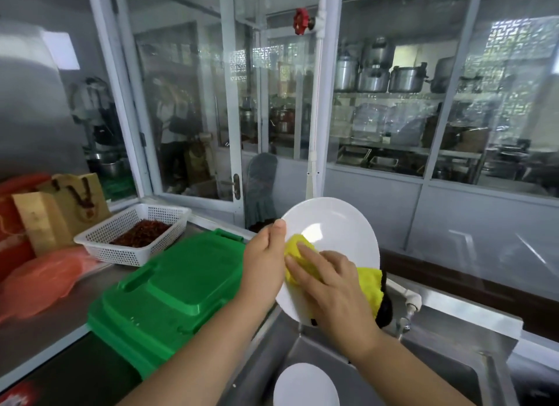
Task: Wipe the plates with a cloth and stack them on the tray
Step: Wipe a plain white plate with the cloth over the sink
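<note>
1. Left hand [266, 254] grips the left rim of a white plate [338, 224], thumb curled over the front edge, other fingers hidden behind. Forearm comes up from bottom centre.
2. Plate is held up on edge, tilted, face toward the camera, above the sink [447, 372].
3. Right hand [329, 287] lies flat on the plate's lower face, fingers straight and spread, pressing a yellow cloth [298, 248] against it. Not curled round anything.
4. Cloth bunches under the fingertips; the rest hangs off the plate's right edge, with a dark patch at its lower end.
5. Second white plate [305, 387] lies down in the sink basin, directly below the held plate, well apart from it.
6. Left of the held plate: green tray [181, 284] on the steel counter [45, 330], its near edge just beside the left wrist.
7. Beyond the tray, farther left of the plate: white perforated basket [136, 233] with dried red chillies, brown paper bag [60, 209], pink plastic bag [45, 278].
8. Right of the held plate: white tap [408, 299] just beside the hanging cloth, then bare sink ledge.
9. Behind the plate: glass partition [378, 118], open air between them.
</note>
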`<state>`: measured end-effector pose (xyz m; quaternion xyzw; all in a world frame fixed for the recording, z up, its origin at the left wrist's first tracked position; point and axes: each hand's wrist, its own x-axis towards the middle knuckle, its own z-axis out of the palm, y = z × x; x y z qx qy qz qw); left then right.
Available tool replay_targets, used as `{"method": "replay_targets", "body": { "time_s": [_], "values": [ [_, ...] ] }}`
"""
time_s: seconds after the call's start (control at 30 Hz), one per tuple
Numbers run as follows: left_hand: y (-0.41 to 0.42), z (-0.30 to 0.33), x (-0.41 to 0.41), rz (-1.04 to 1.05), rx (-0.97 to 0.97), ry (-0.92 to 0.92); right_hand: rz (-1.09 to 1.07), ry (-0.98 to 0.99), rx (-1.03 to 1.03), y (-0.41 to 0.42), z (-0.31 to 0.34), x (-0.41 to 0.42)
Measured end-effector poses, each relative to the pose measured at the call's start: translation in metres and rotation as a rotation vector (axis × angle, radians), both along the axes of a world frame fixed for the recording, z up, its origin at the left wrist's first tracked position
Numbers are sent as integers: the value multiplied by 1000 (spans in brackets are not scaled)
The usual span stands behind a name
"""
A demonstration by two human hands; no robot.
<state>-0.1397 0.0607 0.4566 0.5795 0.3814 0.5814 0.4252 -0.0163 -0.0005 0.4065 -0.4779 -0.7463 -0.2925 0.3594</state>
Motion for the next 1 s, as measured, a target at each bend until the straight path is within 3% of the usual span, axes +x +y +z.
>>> {"method": "replay_targets", "body": {
  "time_s": [0.13, 0.3, 0.43, 0.6, 0.7, 0.77, 1.0],
  "values": [
    [9, 3, -12, -18, -24, 36, 7, -131, -40, -8, -7, 30],
    [9, 1, -14, -54, -36, 73, -181, 0, -26, -4, 15, 57],
    [4, -5, -3, -102, -20, 121, -215, 117, 50, 15, 36, 33],
    [-6, -9, 9, -143, 85, 148, -236, 15, 75, 22, 48, 3],
    [-3, -8, 8, -169, 130, 141, -336, 55, 88, 18, 62, 11],
    [-3, -6, 7, -161, 142, 91, -357, 193, 54, 16, 68, 22],
    [-20, -13, 8, -92, 144, -83, -400, 962, -18, 0, 50, 38]
  ]
}}
